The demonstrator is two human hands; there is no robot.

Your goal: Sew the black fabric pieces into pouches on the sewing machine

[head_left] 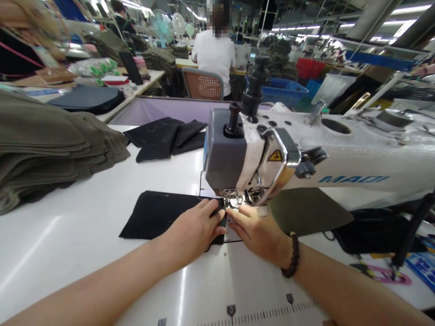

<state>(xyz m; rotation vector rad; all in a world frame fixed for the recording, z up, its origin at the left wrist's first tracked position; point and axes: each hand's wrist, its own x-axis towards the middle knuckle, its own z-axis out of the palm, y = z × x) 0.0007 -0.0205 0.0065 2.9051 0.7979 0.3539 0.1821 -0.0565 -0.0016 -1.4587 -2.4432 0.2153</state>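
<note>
A piece of black fabric (152, 215) lies flat on the white sewing table, its right end at the presser foot (234, 201) of a sewing machine (226, 149). My left hand (195, 226) is closed on that right end, fingers bent and thumb at the near edge. My right hand (261, 233), with a dark beaded bracelet at the wrist, rests by the needle plate. Its fingers are stretched out, their tips beside the fabric's edge just in front of the presser foot. The needle itself is too small to make out.
A stack of olive fabric (57, 145) stands at the left. More black pieces (163, 136) lie behind the machine head. An olive piece (309, 210) lies under the machine arm, near a black pouch-like item (374, 228). A ruler scale (265, 314) runs along the front. Someone in white (215, 56) sits ahead.
</note>
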